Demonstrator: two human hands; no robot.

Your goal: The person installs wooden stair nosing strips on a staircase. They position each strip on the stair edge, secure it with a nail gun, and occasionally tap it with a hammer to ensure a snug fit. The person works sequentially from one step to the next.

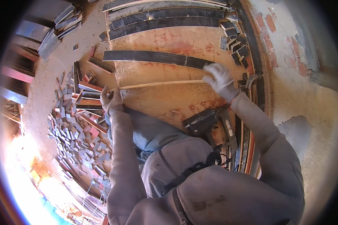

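The two gloved hands are well apart over the table (154, 105), the left hand (112, 101) at its left edge and the right hand (221, 81) toward its right side. A thin pale strip (161, 84) runs between them across the table's middle, one end by each hand; I can't tell how firmly either grips it. On the table's near right part lies a black tool (199, 122) shaped like a nail gun. Left of the table, offcuts (77, 131) heap on the floor. Past the pale strip, a dark strip (150, 57) crosses the table, its right end by the right hand's fingers. Short blocks (241, 50) cluster at the table's far right, and long dark boards (165, 23) lie along its far end.
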